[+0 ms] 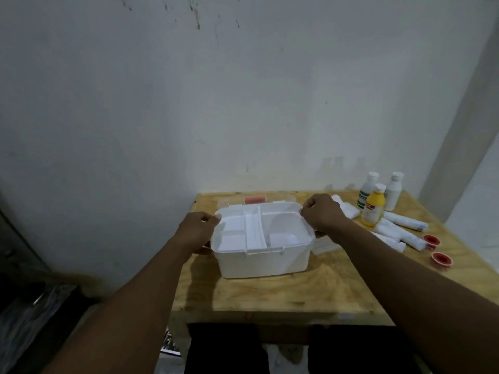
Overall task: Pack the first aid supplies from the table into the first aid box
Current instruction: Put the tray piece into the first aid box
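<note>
A white first aid box [264, 263] stands open on the wooden table [270, 295]. In its top sits a white divided inner tray [280, 225] with a centre handle. My left hand [195, 230] pinches the tray's left rim and my right hand [324, 214] pinches its right rim. To the right of the box stand a yellow bottle [374, 207] and two white bottles [366, 191] [393, 194]. Several rolled white bandages [405, 221] lie beside them. Two red tape rolls [431, 241] [441, 259] are near the right edge.
The box's clear lid [280, 197], with a red patch on it, lies behind the box by the wall. A flat clear packet [324, 245] rests just right of the box, under my right wrist. Dark clutter sits on the floor to the left.
</note>
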